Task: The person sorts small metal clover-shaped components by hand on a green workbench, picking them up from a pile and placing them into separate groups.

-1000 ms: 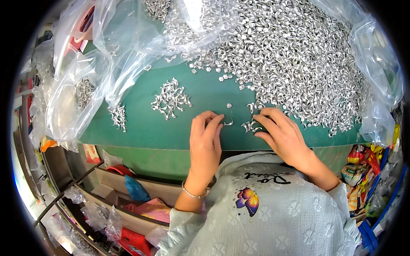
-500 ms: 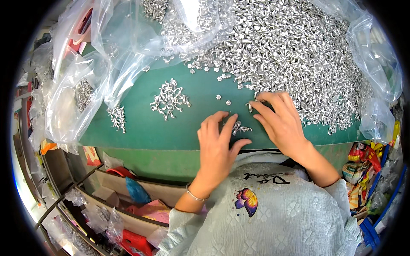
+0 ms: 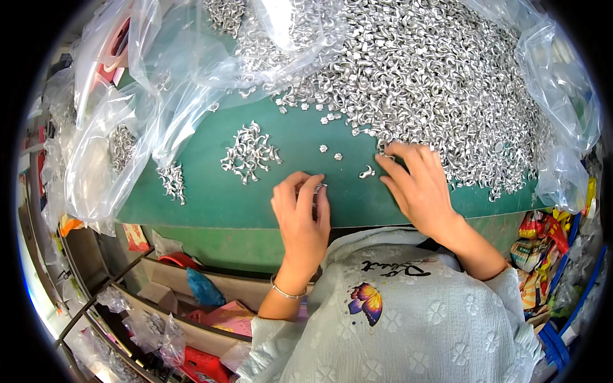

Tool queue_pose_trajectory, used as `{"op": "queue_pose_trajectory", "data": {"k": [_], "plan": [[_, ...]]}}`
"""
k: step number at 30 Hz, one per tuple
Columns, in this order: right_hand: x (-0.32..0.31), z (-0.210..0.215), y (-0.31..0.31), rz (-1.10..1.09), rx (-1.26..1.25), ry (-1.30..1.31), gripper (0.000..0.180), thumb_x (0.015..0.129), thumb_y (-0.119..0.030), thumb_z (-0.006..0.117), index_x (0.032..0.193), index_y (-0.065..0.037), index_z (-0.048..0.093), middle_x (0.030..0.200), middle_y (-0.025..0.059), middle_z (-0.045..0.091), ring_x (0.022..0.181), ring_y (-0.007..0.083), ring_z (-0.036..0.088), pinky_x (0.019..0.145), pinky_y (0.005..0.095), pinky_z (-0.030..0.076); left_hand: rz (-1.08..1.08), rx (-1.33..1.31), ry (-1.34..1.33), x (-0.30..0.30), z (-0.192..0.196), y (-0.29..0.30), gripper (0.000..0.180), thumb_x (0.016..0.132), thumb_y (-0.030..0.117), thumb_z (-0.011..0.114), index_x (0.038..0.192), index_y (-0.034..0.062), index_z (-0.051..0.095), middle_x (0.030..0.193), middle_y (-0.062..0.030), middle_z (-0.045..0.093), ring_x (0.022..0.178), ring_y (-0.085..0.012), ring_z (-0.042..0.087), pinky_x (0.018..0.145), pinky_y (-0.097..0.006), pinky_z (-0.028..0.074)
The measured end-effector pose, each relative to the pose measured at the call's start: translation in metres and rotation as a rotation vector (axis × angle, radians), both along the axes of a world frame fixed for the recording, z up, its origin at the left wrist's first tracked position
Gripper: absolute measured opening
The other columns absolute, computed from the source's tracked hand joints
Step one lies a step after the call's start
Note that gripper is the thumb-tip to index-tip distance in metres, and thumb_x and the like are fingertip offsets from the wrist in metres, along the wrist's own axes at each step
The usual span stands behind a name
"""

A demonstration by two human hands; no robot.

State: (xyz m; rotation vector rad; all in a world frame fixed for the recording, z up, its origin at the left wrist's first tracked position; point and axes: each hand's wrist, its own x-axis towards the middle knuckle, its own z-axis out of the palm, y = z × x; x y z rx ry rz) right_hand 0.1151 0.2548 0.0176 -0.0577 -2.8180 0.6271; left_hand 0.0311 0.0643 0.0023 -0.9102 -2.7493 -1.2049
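Observation:
My left hand (image 3: pixel 300 220) is closed, fingers curled over a few small curved metal pieces (image 3: pixel 321 187) at the near part of the green tabletop; most of them are hidden. My right hand (image 3: pixel 418 188) rests at the front edge of a big heap of silvery metal pieces (image 3: pixel 440 76), fingers bent and apart, fingertips by the nearest pieces. One loose curved piece (image 3: pixel 366 172) lies just left of its fingers. Farther left is a small pile of the same curved pieces (image 3: pixel 248 153). Two tiny lobed pieces (image 3: pixel 324 149) lie between that pile and the heap.
Clear plastic bags (image 3: pixel 185 83) spread over the table's left and far side, another plastic sheet (image 3: pixel 559 96) on the right. A narrow cluster of pieces (image 3: pixel 171 181) lies at the left. Below the table edge is an open drawer (image 3: pixel 159 290); coloured packets (image 3: pixel 539 236) stand at right.
My left hand has moved left and closed over the small group of pieces that lay beside it. A curved piece near my right fingertips now lies farther left and nearer, apart from them.

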Motion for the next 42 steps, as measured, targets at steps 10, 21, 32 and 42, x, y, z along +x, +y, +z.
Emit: {"op": "queue_pose_trajectory", "data": {"k": [10, 21, 32, 42], "plan": [[-0.008, 0.004, 0.003, -0.094, 0.143, -0.054, 0.049, 0.075, -0.014, 0.076, 0.122, -0.008, 0.062, 0.134, 0.01, 0.053, 0.129, 0.0324, 0.045, 0.107, 0.0497, 0.029, 0.127, -0.077, 0.13, -0.01, -0.001, -0.002, 0.034, 0.079, -0.006, 0.068, 0.112, 0.0047, 0.065, 0.108, -0.0108, 0.057, 0.098, -0.0274, 0.053, 0.089, -0.04, 0.04], [0.014, -0.001, 0.019, -0.122, 0.089, 0.071, 0.03, 0.078, -0.006, 0.07, 0.108, -0.009, 0.067, 0.128, 0.0074, 0.056, 0.132, 0.0301, 0.044, 0.109, 0.0529, 0.024, -0.029, -0.039, 0.091, 0.001, 0.005, 0.013, 0.035, 0.079, -0.001, 0.071, 0.113, 0.0072, 0.066, 0.111, -0.0074, 0.058, 0.1, -0.0244, 0.055, 0.09, -0.037, 0.036], [-0.002, 0.002, 0.005, -0.081, 0.076, 0.02, 0.027, 0.081, -0.011, 0.069, 0.107, -0.009, 0.067, 0.129, 0.0067, 0.053, 0.132, 0.0293, 0.04, 0.107, 0.0556, 0.025, -0.062, -0.064, 0.089, -0.007, 0.005, 0.026, 0.026, 0.08, 0.003, 0.072, 0.105, 0.0074, 0.067, 0.103, -0.0057, 0.055, 0.092, -0.0232, 0.051, 0.084, -0.037, 0.034], [-0.01, 0.0, 0.006, -0.046, 0.107, 0.001, 0.024, 0.076, -0.006, 0.069, 0.1, -0.008, 0.067, 0.127, 0.008, 0.052, 0.131, 0.0299, 0.041, 0.107, 0.0553, 0.025, -0.077, -0.058, 0.11, -0.013, 0.002, 0.024, 0.026, 0.079, 0.0, 0.07, 0.104, 0.0055, 0.067, 0.104, -0.0066, 0.057, 0.093, -0.0239, 0.053, 0.083, -0.039, 0.033]]}}
